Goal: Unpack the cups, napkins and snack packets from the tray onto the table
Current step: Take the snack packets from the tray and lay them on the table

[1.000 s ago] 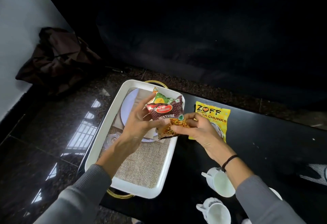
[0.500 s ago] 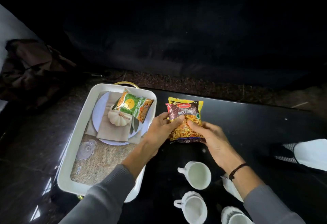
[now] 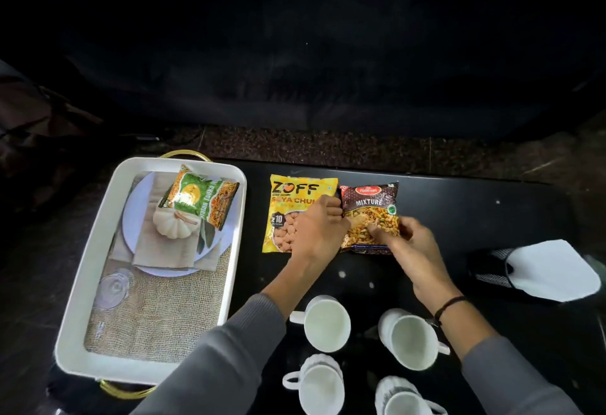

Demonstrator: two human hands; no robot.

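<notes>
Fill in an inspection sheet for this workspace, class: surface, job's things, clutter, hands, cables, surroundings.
Surface: glossy black table, dark speckled floor beyond.
Job's things: white tray at the left holds a green snack packet lying on a pumpkin-print napkin; yellow Zoff packet and brown Mixture packet lie side by side on the table; four white cups stand near the person.
Clutter: white sheet on a striped cloth at the right.
Hands: left hand and right hand both rest on the Mixture packet.
Cables: nothing seen.
Surroundings: dark, unlit; detail cannot be told.
</notes>
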